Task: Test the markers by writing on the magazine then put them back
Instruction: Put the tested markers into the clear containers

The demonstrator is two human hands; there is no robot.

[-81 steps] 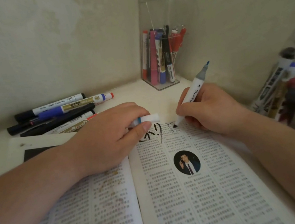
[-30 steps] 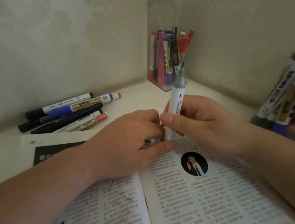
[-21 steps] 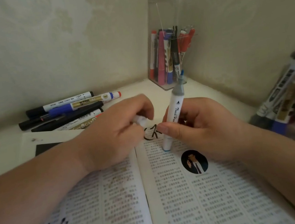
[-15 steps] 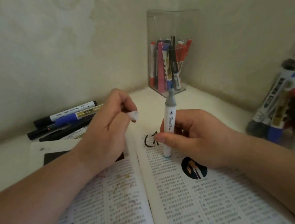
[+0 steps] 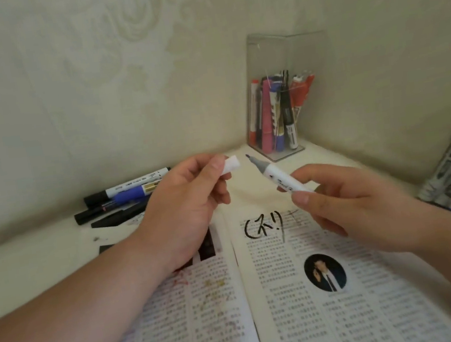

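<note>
The magazine (image 5: pixel 324 302) lies open across the lower half of the frame on the pale surface (image 5: pixel 28 262). Black test strokes (image 5: pixel 264 227) sit in the top margin of its right page, so the writing with this pen looks done and the step in hand appears to be recapping. The left hand (image 5: pixel 183 205), centre-left, pinches a small white cap (image 5: pixel 230 165) between thumb and fingers. The right hand (image 5: pixel 347 203), centre-right, pinches the marker (image 5: pixel 277 176) by its barrel between thumb and fingertips. Both are lifted above the magazine's top edge. A clear holder (image 5: pixel 286 55) stands in the corner at upper right with several pens upright in it, and loose pens (image 5: pixel 123 196) lie on the surface at left, behind the left hand. The marker lies slanted in mid-frame, tip toward the upper left. It has a white barrel with dark lettering, a grey collar and a dark pointed tip; its rear end is hidden in the right hand. Cap and tip are just apart, nearly in line. The next move calls for bringing the two together squarely so the tip enters the cap's mouth without smearing the fingers. A firm push should then seat it before the marker goes back; whether it belongs in the holder or with the loose pens cannot be told.
</note>
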